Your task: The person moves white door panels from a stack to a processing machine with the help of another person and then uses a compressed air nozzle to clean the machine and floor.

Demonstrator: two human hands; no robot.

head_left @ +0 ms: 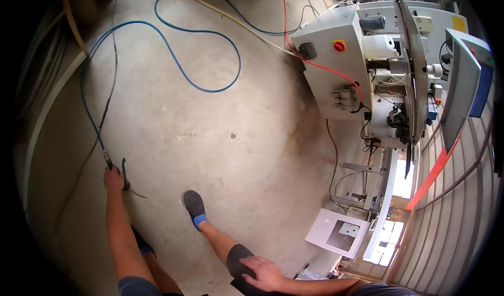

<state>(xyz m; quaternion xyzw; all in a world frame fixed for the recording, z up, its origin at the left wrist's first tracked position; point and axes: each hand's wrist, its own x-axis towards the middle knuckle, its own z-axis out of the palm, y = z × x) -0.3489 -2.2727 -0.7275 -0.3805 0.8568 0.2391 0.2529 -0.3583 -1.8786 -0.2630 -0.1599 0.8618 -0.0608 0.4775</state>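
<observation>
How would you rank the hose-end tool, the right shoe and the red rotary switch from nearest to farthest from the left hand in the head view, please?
1. Hose-end tool: gripped in the left hand.
2. Right shoe: on the floor, to the hand's right.
3. Red rotary switch: much farther right, on the machine.

- Two hands of my own: my left hand (113, 179) and my right hand (262, 273).
- One hand tool (125, 176), in my left.
- One long blue hose (211, 91), looped.
- Two dark shoes (195, 203) on my feet, one mostly hidden by my arm.
- One red rotary switch (339, 45).
- One white plastic jug (378, 47).
- One broad red strip (433, 180).
- One pale, square-windowed panel (319, 233).
</observation>
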